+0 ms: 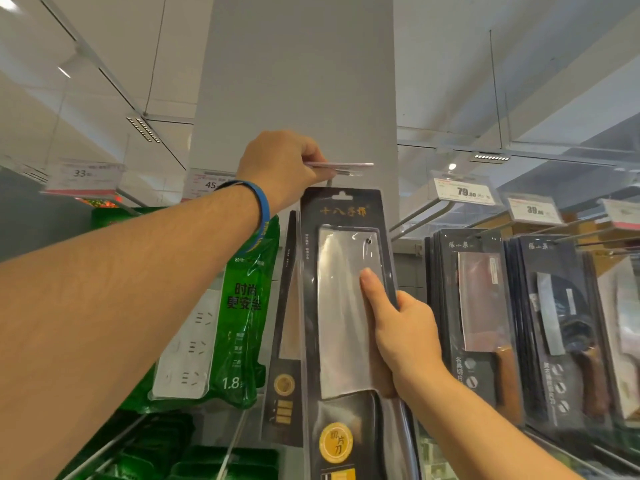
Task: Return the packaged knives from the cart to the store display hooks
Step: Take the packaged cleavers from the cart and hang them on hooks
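Mid-hang w/ the knife pack (341, 306): upright in front of the pillar (298, 81), hang hole (342, 195) just under what looks like the hook wire (329, 184), not threaded on yet afaict. To do it clean: hold the clear price flap (349, 165) up out of the way, line the hole up w/ the wire tip, then slide straight back, no twisting, bc the card prob bends easy.

Left hand (280, 164) raised high, arm stretched up from lower left, fingers curled, pinching the flap. Right hand (405, 327) lower, gripping the pack's right edge, thumb (372, 289) flat up the blister front, other fingers wrapped behind, mostly hidden.

Hung knife packs (478, 306) to the right, green power strip pack (221, 323) left.
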`<state>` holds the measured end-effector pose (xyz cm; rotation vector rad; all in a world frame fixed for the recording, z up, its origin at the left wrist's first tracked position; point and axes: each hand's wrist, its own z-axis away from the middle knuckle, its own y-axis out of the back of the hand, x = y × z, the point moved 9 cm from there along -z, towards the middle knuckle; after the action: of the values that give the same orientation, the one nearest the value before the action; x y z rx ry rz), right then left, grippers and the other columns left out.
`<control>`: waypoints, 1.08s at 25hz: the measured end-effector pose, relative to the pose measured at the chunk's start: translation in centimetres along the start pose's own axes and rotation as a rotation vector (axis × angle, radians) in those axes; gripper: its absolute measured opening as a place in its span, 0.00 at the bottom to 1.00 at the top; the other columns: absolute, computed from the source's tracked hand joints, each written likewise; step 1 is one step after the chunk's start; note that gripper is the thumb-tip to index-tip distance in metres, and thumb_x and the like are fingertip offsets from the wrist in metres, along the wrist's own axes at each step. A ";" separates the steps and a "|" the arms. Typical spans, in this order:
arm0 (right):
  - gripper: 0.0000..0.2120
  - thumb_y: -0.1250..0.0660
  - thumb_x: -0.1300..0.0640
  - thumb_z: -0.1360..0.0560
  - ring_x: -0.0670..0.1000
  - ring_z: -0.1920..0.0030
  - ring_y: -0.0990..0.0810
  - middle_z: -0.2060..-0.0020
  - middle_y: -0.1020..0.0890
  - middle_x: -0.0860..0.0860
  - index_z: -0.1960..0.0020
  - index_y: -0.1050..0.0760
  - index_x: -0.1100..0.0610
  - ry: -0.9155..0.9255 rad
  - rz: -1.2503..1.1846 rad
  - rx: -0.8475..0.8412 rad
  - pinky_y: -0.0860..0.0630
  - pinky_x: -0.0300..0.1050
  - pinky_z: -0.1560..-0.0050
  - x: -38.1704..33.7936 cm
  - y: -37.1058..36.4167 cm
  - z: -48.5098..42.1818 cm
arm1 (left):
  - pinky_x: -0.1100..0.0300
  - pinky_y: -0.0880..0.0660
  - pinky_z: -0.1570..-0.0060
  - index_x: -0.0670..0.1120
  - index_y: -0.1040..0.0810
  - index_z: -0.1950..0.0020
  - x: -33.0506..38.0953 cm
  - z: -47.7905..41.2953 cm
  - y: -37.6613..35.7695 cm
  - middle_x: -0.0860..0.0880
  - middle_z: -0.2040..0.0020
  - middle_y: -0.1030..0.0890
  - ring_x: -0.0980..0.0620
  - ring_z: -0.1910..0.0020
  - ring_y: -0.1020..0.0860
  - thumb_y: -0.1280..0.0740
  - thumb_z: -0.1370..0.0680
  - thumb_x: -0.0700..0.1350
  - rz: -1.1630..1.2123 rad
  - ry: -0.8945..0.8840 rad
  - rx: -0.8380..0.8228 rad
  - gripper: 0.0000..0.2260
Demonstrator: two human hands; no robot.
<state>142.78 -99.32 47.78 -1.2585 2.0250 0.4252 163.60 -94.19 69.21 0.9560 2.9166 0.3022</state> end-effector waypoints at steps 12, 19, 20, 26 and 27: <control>0.31 0.34 0.26 0.30 0.42 0.75 0.30 0.77 0.27 0.45 0.69 0.33 0.53 0.040 0.072 -0.061 0.33 0.38 0.73 -1.4 -1.0 0.7 | 0.63 0.30 0.64 0.54 0.15 0.50 0.3 0.5 0.3 0.57 0.64 0.22 0.58 0.64 0.26 0.28 0.26 0.58 -0.021 -0.010 -0.005 0.11; 0.32 0.34 0.26 0.30 0.49 0.70 0.31 0.73 0.28 0.50 0.66 0.34 0.55 -0.035 0.014 -0.035 0.32 0.45 0.67 -0.2 -1.1 0.9 | 0.62 0.30 0.61 0.54 0.15 0.50 0.4 0.7 0.3 0.57 0.62 0.21 0.56 0.60 0.24 0.28 0.26 0.58 -0.012 0.005 -0.021 0.11; 0.32 0.34 0.26 0.30 0.49 0.70 0.32 0.73 0.30 0.50 0.66 0.36 0.55 -0.041 0.015 -0.025 0.33 0.46 0.67 -0.1 -1.0 1.0 | 0.62 0.30 0.61 0.54 0.15 0.50 0.4 0.7 0.3 0.56 0.61 0.21 0.56 0.59 0.24 0.28 0.26 0.58 -0.012 0.003 -0.022 0.10; 0.33 0.34 0.25 0.31 0.49 0.71 0.30 0.74 0.30 0.49 0.67 0.37 0.54 -0.092 0.012 -0.045 0.33 0.45 0.67 -0.4 -0.8 0.1 | 0.64 0.32 0.64 0.54 0.15 0.50 0.5 0.4 0.4 0.57 0.62 0.22 0.57 0.61 0.25 0.28 0.25 0.58 -0.014 -0.007 -0.011 0.10; 0.33 0.34 0.24 0.31 0.49 0.72 0.32 0.75 0.31 0.48 0.67 0.39 0.54 -0.082 0.026 -0.037 0.34 0.45 0.68 -0.5 -0.6 0.1 | 0.64 0.32 0.65 0.54 0.15 0.50 0.4 0.3 0.4 0.57 0.62 0.22 0.57 0.61 0.25 0.28 0.25 0.58 -0.010 -0.006 -0.008 0.10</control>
<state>143.52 -99.24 48.16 -1.2181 1.9741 0.5201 163.52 -93.57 68.97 0.9394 2.9120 0.3093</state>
